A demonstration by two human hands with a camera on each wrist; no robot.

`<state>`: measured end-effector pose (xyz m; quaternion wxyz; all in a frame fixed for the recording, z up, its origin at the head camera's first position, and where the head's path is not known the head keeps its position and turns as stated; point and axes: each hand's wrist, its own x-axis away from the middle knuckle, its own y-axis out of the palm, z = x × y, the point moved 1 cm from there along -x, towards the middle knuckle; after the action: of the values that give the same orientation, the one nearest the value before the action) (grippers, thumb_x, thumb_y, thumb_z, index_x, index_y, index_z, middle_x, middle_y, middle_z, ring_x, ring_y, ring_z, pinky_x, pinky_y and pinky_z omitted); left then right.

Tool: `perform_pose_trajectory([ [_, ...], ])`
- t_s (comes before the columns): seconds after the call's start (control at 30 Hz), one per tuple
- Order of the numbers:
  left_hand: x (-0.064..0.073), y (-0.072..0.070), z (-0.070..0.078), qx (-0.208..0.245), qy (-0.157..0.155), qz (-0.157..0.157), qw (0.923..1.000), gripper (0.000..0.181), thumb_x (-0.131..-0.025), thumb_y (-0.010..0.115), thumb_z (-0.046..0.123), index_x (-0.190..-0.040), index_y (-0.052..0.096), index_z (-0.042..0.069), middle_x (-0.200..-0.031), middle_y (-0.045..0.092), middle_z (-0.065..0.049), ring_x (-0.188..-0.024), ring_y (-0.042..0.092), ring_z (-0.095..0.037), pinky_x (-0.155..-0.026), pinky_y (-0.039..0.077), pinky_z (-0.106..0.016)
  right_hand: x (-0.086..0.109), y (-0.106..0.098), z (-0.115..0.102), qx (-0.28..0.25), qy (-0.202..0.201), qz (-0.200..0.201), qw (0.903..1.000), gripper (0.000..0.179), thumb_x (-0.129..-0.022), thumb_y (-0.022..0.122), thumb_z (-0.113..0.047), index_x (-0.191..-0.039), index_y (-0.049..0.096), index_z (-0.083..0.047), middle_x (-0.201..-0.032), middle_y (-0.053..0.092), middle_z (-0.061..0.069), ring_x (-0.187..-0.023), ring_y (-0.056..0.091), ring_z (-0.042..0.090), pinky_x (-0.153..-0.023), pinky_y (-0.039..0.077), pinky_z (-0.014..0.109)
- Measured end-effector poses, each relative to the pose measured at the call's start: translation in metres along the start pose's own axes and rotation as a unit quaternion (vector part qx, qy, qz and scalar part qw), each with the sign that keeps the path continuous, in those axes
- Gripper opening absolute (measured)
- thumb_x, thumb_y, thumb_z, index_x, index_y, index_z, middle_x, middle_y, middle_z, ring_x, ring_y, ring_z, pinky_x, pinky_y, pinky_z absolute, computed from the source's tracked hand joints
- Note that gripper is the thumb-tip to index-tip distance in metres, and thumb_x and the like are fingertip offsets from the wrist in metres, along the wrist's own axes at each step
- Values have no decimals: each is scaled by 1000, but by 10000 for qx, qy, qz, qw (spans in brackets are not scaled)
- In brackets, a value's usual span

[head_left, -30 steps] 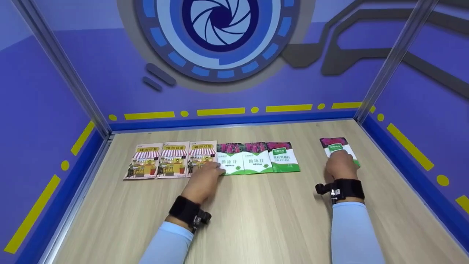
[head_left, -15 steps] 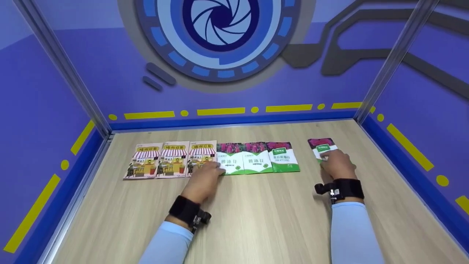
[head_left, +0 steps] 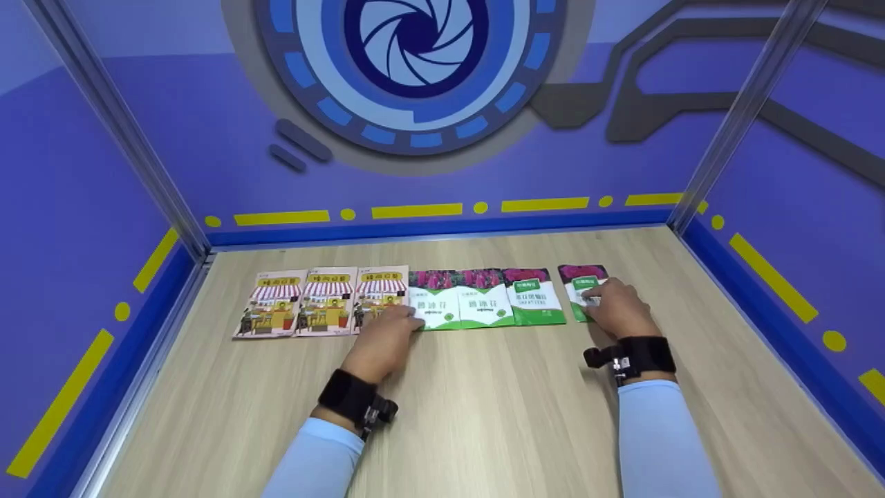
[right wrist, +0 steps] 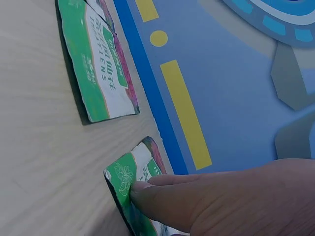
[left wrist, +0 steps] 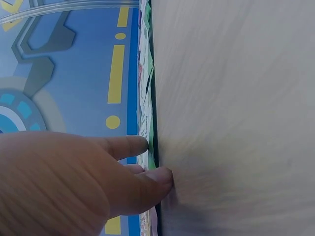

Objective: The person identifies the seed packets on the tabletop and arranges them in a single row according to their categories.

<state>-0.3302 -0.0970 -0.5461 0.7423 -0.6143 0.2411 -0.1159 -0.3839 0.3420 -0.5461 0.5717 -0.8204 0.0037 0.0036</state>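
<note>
Pink shop-picture packets (head_left: 268,304) lie at the left of a row, followed by two white-and-green flower seed packets (head_left: 487,297) and a greener one (head_left: 534,297) labelled impatiens. My left hand (head_left: 385,340) rests over the join between the last pink packet and the first white one; in the left wrist view its index finger reaches the packet edge and its thumb sits at the table. Just right of the row, my right hand (head_left: 622,309) presses extended fingers and thumb onto another impatiens seed packet (head_left: 576,282), covering its lower right. A narrow gap separates it from the row.
The packets lie along the back part of a wood-grain table (head_left: 470,415). Behind rises a blue-purple printed wall (head_left: 415,183), with side walls and metal corner posts (head_left: 719,152) on both sides.
My right hand has slid the single impatiens packet left along the table, towards the row, and its fingers have moved to its right side. My left hand and the row have stayed put.
</note>
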Motion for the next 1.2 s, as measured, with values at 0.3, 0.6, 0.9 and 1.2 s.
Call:
perform_pose_trajectory([
  [0.3,0,-1,1,97,2,-75,9999,43,-81,55,-5,-117,62,16,-126,49,-9,-118,38,-27,-92,31,-52,0,6,-12,-19,-157,-18,9999,35,-81,67,-30,-113,65,-16,-114,48,17,-104,44,38,-72,36,62],
  [0.6,1,-2,2,-31,-144,-154,9998,47,-80,56,-4,-118,61,21,-128,48,-5,-119,37,-24,-91,30,-57,0,6,-16,-8,-193,-34,9998,35,-80,68,-32,-112,66,-19,-116,48,15,-106,43,38,-72,32,67],
  [0.9,2,-4,2,-5,-76,-90,9999,42,-83,53,-4,-117,63,19,-126,49,-6,-119,38,-26,-88,31,-59,-1,6,-18,143,-225,-51,9996,33,-80,68,-33,-111,67,-21,-117,48,16,-106,43,40,-71,27,72],
  [1.2,2,-5,4,96,-87,-35,9999,38,-85,53,-2,-117,62,17,-126,49,-7,-119,38,-27,-91,31,-55,-1,6,-18,79,-159,-66,9998,33,-80,68,-32,-111,67,-20,-116,49,14,-107,43,37,-72,26,72],
])
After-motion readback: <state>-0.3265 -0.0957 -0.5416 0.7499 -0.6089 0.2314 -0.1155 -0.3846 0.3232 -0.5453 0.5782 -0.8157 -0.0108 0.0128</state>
